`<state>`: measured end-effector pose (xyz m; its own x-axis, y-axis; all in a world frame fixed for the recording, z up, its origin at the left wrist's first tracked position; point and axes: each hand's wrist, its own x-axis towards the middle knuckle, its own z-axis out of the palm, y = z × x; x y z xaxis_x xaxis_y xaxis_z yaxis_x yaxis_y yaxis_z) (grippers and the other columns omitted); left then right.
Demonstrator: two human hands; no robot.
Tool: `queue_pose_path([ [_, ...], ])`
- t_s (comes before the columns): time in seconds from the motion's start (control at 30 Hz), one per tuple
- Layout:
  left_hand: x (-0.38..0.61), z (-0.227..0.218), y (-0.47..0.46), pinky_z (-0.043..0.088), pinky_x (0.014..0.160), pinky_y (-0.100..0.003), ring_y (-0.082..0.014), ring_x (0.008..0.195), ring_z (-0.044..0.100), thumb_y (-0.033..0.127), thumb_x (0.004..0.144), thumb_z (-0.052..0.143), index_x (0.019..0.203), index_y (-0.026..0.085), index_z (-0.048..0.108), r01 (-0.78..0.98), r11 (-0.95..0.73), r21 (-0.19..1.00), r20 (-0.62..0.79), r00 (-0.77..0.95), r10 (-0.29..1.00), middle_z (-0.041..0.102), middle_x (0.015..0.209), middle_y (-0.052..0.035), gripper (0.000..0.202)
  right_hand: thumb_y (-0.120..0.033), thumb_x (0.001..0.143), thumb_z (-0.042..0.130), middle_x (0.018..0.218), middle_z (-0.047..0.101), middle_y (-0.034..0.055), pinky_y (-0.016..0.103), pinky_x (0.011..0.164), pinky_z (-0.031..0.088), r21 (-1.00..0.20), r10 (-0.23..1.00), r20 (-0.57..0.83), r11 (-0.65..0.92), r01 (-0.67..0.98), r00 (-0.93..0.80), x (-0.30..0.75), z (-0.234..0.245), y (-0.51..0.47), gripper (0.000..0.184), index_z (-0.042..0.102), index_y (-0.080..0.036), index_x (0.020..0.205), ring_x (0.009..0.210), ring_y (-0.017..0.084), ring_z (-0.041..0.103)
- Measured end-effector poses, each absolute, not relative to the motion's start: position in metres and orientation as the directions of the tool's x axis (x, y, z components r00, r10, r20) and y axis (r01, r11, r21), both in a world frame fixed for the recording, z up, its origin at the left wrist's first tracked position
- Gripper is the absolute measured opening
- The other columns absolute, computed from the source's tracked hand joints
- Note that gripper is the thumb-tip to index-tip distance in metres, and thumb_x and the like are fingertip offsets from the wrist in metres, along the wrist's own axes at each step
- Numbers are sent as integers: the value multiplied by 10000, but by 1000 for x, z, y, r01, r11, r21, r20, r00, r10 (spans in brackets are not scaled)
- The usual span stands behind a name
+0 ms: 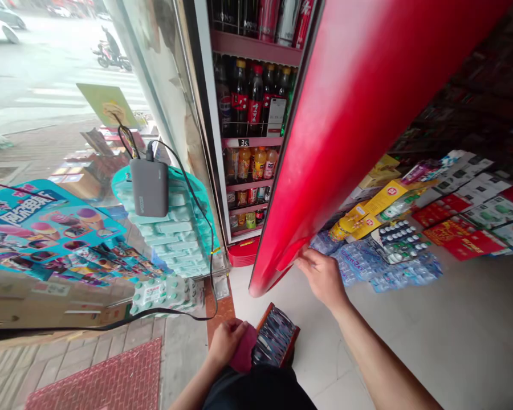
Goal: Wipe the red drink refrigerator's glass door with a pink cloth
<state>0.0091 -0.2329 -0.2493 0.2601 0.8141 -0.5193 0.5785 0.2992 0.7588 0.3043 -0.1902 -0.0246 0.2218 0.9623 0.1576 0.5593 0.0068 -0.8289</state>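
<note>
My right hand [322, 279] is closed, its fingertips pinched against a red piece at the low part of the red cooler door [316, 148]. Whether that piece is a cloth or part of the door, I cannot make out. Lower down, my left hand [227, 343] grips a dark pink cloth [243, 348] over my dark-clad lap. The door stands open beside the drinks cooler [256, 54], whose shelves hold cans and bottles. Cola bottles [255, 97] fill one shelf and orange drinks [259, 162] the one below.
A small stool [277, 336] with a woven seat stands below the door. To the left are a grey power bank [149, 188] with a black cable, teal-wrapped stacks [175, 228] and bottle packs [165, 293]. Water packs [367, 265] and boxed drinks [465, 233] lie at right.
</note>
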Motion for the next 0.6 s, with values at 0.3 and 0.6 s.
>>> queue_pose_path([
  [0.3,49,-240,-244,517,828,-331,-276,929,765,612,914,532,914,188,821,579,246,777,-481,294,826,838,936,-91,513,-508,892,787,981,868,19,389,834,659,-879,966,35,-92,469,257,378,-18,-281,216,876,-368,1031,930,327,820],
  [0.6,87,-240,-256,523,843,-326,-285,963,772,632,906,543,931,197,827,584,238,776,-490,321,811,844,972,-92,521,-616,722,873,1021,865,124,537,981,676,-827,898,5,-244,507,440,477,-36,-370,308,897,-375,913,995,417,824],
])
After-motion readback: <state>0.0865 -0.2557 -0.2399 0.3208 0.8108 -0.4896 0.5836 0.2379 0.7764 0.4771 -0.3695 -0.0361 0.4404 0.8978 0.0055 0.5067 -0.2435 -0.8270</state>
